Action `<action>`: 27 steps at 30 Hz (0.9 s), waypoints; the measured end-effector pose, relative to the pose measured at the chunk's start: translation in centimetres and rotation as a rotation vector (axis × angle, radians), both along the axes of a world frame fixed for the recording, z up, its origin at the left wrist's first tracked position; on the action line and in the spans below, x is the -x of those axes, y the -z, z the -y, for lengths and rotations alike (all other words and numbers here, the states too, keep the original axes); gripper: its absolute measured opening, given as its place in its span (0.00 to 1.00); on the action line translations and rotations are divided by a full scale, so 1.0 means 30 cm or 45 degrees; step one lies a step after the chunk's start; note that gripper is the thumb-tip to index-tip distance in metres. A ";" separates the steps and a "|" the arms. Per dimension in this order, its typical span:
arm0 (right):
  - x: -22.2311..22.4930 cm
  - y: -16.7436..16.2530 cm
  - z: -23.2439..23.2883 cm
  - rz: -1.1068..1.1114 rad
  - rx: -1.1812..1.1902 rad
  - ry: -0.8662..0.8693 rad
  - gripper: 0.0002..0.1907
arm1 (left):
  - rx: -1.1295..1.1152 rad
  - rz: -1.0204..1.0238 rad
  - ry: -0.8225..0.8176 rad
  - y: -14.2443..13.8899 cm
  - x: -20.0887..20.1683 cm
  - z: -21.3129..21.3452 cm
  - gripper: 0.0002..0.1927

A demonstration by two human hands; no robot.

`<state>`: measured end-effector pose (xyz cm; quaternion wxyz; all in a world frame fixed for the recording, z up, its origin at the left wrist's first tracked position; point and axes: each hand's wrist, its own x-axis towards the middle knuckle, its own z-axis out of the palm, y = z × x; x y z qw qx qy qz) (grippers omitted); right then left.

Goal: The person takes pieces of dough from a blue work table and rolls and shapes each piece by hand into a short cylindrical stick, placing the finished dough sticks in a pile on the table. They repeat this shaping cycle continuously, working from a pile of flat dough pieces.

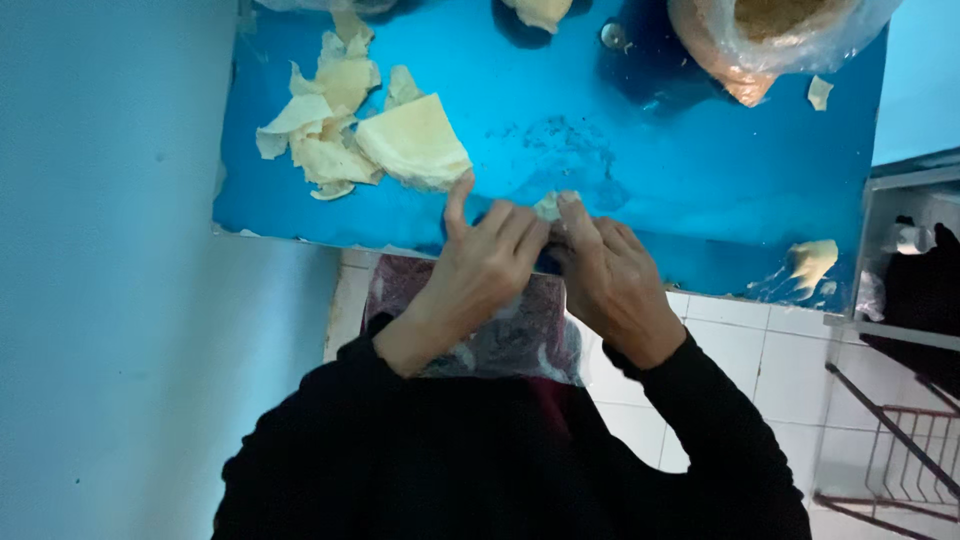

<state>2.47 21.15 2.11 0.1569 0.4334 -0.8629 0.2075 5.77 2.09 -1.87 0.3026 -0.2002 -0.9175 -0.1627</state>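
My left hand [475, 270] and my right hand [610, 275] meet at the near edge of a blue table [700, 190]. Together they pinch a small pale piece of pastry [547, 206] between the fingertips; most of it is hidden by the fingers. The left forefinger sticks up toward a stack of thin yellowish pastry sheets [415, 142] just beyond it. Both arms wear black sleeves.
Torn pastry scraps [325, 130] lie at the table's left. A clear plastic bag of brownish filling [770, 40] stands at the back right. A small pastry piece [812, 262] rests near the right front edge. A plastic-covered lap [510, 335], white floor tiles and a wire rack [900, 450] lie below.
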 end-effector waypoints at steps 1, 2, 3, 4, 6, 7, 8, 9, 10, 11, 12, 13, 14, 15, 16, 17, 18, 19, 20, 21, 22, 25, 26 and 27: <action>-0.002 0.001 0.004 0.036 -0.031 0.044 0.35 | 0.040 0.009 -0.019 -0.004 0.009 0.001 0.01; 0.004 -0.002 0.007 0.066 -0.058 0.091 0.34 | -0.027 0.054 -0.006 -0.011 0.022 0.002 0.01; 0.012 -0.010 0.010 0.103 -0.089 0.141 0.34 | -0.097 0.106 0.010 -0.020 0.033 0.002 0.02; 0.024 -0.019 0.014 0.311 0.028 0.169 0.35 | -0.166 0.155 0.022 -0.030 0.047 0.003 0.03; 0.062 -0.046 0.017 0.723 0.267 0.208 0.37 | -0.172 0.416 0.100 -0.052 0.089 0.024 0.01; 0.084 -0.061 0.014 0.888 0.302 0.166 0.39 | -0.175 0.547 0.139 -0.063 0.105 0.033 0.03; 0.104 -0.075 0.010 1.048 0.339 0.125 0.40 | -0.185 0.576 0.148 -0.071 0.117 0.039 0.02; 0.110 -0.083 0.012 1.205 0.374 0.082 0.41 | -0.195 0.604 0.159 -0.078 0.129 0.043 0.03; 0.110 -0.085 0.014 1.138 0.396 0.091 0.40 | -0.209 0.640 0.166 -0.083 0.131 0.044 0.06; 0.104 -0.083 0.016 1.072 0.418 0.103 0.39 | -0.184 0.552 0.156 -0.084 0.122 0.039 0.06; 0.093 -0.077 0.018 0.996 0.443 0.115 0.38 | -0.157 0.455 0.148 -0.082 0.112 0.031 0.06; 0.078 -0.064 0.023 0.727 0.335 0.116 0.36 | -0.132 0.360 0.134 -0.078 0.097 0.024 0.06; 0.057 -0.047 0.030 0.471 0.225 0.116 0.34 | -0.056 0.268 0.109 -0.071 0.070 0.017 0.04; 0.038 -0.030 0.031 0.209 0.117 0.120 0.32 | 0.023 0.168 0.090 -0.063 0.044 0.013 0.03; 0.030 -0.016 0.026 0.179 0.117 0.108 0.32 | 0.103 0.057 0.071 -0.055 0.032 0.010 0.05; 0.024 -0.003 0.020 0.157 0.114 0.093 0.32 | 0.117 0.041 0.065 -0.047 0.032 0.013 0.05; 0.020 0.007 0.011 0.146 0.110 0.078 0.32 | 0.131 0.037 0.060 -0.040 0.029 0.018 0.05; 0.023 0.017 0.004 0.124 0.093 0.086 0.31 | 0.146 0.028 0.055 -0.037 0.027 0.019 0.05; 0.029 0.024 -0.003 0.091 0.078 0.093 0.31 | 0.218 0.061 0.045 -0.038 0.025 0.020 0.03; 0.032 0.028 -0.007 0.054 0.064 0.102 0.30 | 0.290 0.090 0.036 -0.042 0.023 0.018 0.01; 0.032 0.031 -0.008 -0.009 0.038 0.082 0.30 | 0.361 0.123 0.029 -0.049 0.018 0.013 0.01; 0.016 0.031 0.010 -0.122 -0.045 0.083 0.30 | 0.484 0.145 -0.127 -0.084 -0.031 -0.012 0.12; 0.001 0.028 0.022 -0.123 -0.074 0.135 0.32 | 0.538 0.145 -0.168 -0.095 -0.037 -0.021 0.15; -0.011 0.023 0.033 -0.119 -0.104 0.184 0.33 | 0.590 0.150 -0.209 -0.103 -0.039 -0.031 0.19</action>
